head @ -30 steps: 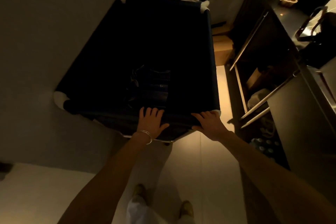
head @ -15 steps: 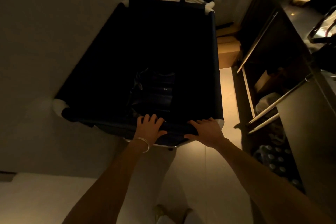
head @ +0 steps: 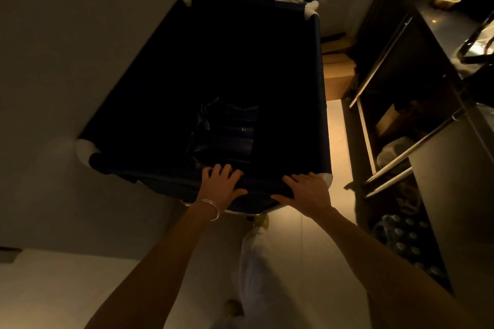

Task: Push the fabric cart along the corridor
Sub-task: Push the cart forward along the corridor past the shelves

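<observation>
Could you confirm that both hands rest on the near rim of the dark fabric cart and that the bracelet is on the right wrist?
Not quite: the head view shows the bracelet on the left wrist. Both the left hand and right hand do rest on the dark fabric cart's near rim.

We see a dim corridor: a plain grey wall on the left, a pale tiled floor lit warm yellow, and dark metal-railed shelving along the right.

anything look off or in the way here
Nothing looks spilled or damaged. Both hands, left hand and right hand, grip the near rim of the dark fabric cart. Cardboard boxes sit on the floor close to its right side, narrowing the passage. The dim light hides much detail.
</observation>
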A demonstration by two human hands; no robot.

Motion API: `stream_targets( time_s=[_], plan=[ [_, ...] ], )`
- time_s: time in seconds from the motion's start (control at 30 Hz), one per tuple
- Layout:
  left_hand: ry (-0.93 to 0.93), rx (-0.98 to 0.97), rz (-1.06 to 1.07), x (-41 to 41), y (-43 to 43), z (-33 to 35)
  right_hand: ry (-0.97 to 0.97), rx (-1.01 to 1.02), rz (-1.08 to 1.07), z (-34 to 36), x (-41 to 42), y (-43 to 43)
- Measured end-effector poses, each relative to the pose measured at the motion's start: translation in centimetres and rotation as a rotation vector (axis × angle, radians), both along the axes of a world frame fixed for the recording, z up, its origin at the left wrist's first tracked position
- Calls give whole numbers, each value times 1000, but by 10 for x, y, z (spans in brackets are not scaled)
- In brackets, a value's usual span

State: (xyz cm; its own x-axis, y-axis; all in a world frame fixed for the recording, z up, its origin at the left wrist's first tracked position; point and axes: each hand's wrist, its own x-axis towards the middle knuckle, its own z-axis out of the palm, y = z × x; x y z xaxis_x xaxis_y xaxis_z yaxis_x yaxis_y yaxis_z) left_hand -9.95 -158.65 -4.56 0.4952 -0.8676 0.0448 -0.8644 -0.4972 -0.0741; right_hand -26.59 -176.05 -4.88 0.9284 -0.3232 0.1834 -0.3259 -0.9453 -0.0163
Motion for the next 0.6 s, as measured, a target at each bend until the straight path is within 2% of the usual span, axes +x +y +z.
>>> stream_targets(
  time_s=[0.23,0.5,0.6],
  plan=[
    [-2,16,-13,0,0,5,-68,-12,8,-2,-1,1],
    [-16,27,-10,1,-3,0,-141,73,-5,-6,-6,7],
    [-21,9,-26,2,-3,-6,-114,70,-2,-5,-6,9]
  ],
)
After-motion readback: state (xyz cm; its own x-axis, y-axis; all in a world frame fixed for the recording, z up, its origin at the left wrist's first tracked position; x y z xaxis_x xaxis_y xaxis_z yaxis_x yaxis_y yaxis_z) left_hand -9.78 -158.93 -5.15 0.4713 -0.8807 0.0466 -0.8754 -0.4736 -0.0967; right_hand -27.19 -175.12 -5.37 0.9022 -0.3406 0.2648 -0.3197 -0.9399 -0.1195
